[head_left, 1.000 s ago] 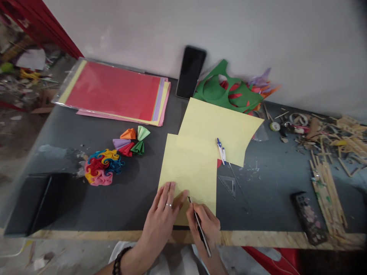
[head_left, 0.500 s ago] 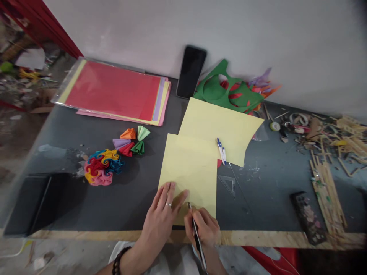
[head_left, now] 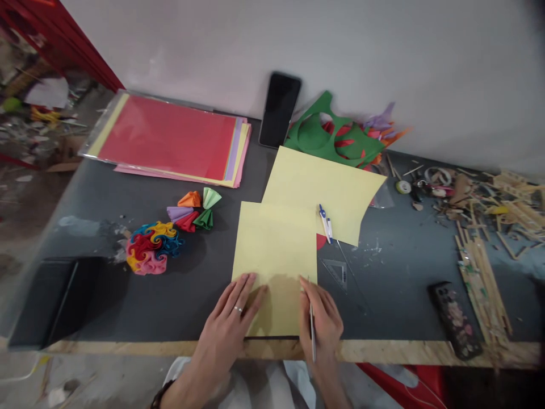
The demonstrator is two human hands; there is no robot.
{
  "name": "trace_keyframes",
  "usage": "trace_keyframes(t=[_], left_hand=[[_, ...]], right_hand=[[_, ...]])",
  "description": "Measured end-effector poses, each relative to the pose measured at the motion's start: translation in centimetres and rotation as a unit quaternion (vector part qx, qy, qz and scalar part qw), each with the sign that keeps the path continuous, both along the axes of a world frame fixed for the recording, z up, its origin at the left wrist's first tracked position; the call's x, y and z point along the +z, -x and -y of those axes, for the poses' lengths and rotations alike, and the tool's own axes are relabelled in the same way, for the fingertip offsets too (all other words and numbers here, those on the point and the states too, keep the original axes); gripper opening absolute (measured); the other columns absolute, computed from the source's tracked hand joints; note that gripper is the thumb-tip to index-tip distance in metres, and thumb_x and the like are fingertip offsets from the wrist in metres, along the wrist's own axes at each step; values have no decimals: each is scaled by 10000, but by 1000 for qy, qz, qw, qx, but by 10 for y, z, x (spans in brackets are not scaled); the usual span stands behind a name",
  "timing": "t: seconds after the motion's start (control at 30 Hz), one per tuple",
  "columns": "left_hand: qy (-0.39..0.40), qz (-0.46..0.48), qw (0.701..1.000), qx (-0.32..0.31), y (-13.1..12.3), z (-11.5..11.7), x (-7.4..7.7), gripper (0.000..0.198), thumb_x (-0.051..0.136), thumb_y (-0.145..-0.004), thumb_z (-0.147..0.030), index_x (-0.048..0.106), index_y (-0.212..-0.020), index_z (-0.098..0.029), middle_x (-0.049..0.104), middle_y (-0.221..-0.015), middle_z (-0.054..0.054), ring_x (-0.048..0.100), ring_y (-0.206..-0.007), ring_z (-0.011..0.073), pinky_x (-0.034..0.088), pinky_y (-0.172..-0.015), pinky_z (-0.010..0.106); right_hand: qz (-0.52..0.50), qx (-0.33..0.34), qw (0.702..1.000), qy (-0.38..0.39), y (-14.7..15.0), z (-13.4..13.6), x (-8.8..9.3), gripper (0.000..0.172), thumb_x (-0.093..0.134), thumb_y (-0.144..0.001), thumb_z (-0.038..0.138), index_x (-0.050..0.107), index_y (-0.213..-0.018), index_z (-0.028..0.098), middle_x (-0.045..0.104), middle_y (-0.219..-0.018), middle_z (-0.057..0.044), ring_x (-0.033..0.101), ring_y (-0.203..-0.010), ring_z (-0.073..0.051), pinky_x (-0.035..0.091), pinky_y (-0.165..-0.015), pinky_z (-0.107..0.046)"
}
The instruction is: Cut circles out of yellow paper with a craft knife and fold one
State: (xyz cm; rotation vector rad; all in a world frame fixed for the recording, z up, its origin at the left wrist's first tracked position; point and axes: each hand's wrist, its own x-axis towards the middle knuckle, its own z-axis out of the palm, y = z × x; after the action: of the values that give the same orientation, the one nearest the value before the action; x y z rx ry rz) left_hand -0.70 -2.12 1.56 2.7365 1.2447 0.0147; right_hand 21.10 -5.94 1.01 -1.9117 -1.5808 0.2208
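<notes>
My left hand [head_left: 232,318] lies flat with fingers stretched out on the lower left part of a pale yellow sheet [head_left: 276,250] near the table's front edge. My right hand [head_left: 321,321] is closed round a thin pen [head_left: 312,332], its tip touching the sheet's right side. A second, larger yellow sheet [head_left: 323,187] lies behind, partly under the first. A blue and white compass [head_left: 326,222] rests on it. A clear set square [head_left: 336,271] sits just right of the near sheet.
A stack of coloured paper [head_left: 170,139] lies at the back left. Folded paper cones [head_left: 193,209] and a curled multicoloured paper ball [head_left: 149,247] sit left. A phone [head_left: 279,108] leans on the wall beside green cut-outs [head_left: 332,133]. Wooden sticks [head_left: 481,272] and another phone [head_left: 455,318] lie right.
My right hand with the pen moved right, from the sheet's lower middle to its right edge. My left hand slid slightly back. The view shifted a little.
</notes>
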Motion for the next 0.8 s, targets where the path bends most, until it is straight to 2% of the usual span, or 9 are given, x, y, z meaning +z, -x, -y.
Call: trace_keyframes(t=[0.07,0.17,0.23,0.33,0.4,0.47,0.57,0.8], left_hand=[[-9,-5,1000,3,3,5,-1,865,511,-869,-57,276,-1672,-276,365,-1748,94,370,-1602,232,438,-1259,404],[-29,-13,999,24,1,18,-5,895,514,-811,-35,342,-1650,-294,424,-1717,96,447,-1558,262,503,-1208,432],[-49,-11,998,32,-3,26,-9,840,517,-804,-44,427,-1613,-255,460,-1693,95,479,-1532,277,528,-1187,427],[-69,2,997,23,-8,34,-15,717,499,-833,-66,535,-1539,-181,497,-1666,70,507,-1498,237,530,-1188,375],[-71,7,997,26,-10,35,-18,695,497,-846,-76,551,-1528,-195,532,-1635,55,520,-1478,216,542,-1164,348],[-73,7,997,27,-11,35,-19,720,513,-851,-89,529,-1549,-260,567,-1596,49,537,-1461,225,567,-1117,356],[-78,10,997,21,-15,33,-17,738,539,-859,-117,501,-1564,-330,594,-1554,59,562,-1435,245,580,-1074,377],[-103,29,994,29,-24,31,-14,614,529,-897,-157,579,-1502,-247,670,-1434,104,625,-1342,263,566,-1074,396]], right_hand=[[44,2,999,13,-9,-11,-2,463,593,-989,204,592,-1434,330,799,-1253,-73,747,-1197,-320,658,-937,-524],[66,11,997,45,-14,-26,-9,492,657,-966,302,561,-1448,275,704,-1447,-113,575,-1447,-393,614,-1015,-636],[66,17,997,35,-13,-32,-15,445,680,-951,347,601,-1385,291,711,-1436,-114,608,-1417,-386,633,-978,-611],[67,6,997,-21,-11,-33,-25,331,723,-923,360,679,-1251,374,778,-1321,-73,741,-1228,-332,664,-894,-522],[64,-2,997,-47,-11,-32,-30,294,739,-913,348,704,-1198,412,814,-1233,-45,785,-1116,-302,675,-837,-490],[58,1,997,-57,-12,-30,-31,267,731,-921,327,714,-1166,432,833,-1170,-22,803,-1046,-285,680,-789,-480],[64,29,995,-70,-13,-27,-27,246,727,-926,273,716,-1107,439,840,-1138,9,815,-1006,-267,688,-768,-465],[100,52,987,-115,-12,-12,-1,238,776,-896,253,721,-1020,449,833,-1153,43,808,-1048,-284,693,-787,-466]])
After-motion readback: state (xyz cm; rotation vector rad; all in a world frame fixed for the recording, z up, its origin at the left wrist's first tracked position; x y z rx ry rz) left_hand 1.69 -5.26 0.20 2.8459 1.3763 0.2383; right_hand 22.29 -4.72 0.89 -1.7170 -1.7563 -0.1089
